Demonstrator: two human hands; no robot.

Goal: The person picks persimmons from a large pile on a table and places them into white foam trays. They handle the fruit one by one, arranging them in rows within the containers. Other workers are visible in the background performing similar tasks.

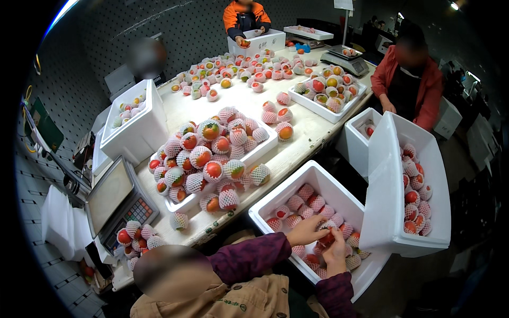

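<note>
Over a white foam box (269,212), my left hand (308,231) and my right hand (335,253) are closed together round a red fruit (326,237) in a foam net. The exact kind of fruit is hard to tell. My left fingers lie on its far side and my right fingers on its near side, covering much of it. Below the hands, the box holds several net-wrapped red fruits (306,192). My purple sleeves (254,258) reach in from the lower edge.
Left of the box, a white table (185,108) carries a heaped tray of netted fruits (212,153) and a scale (119,199). A tilted foam box (389,175) of fruit stands at right. Two co-workers, in orange (260,16) and red (432,85), work beyond.
</note>
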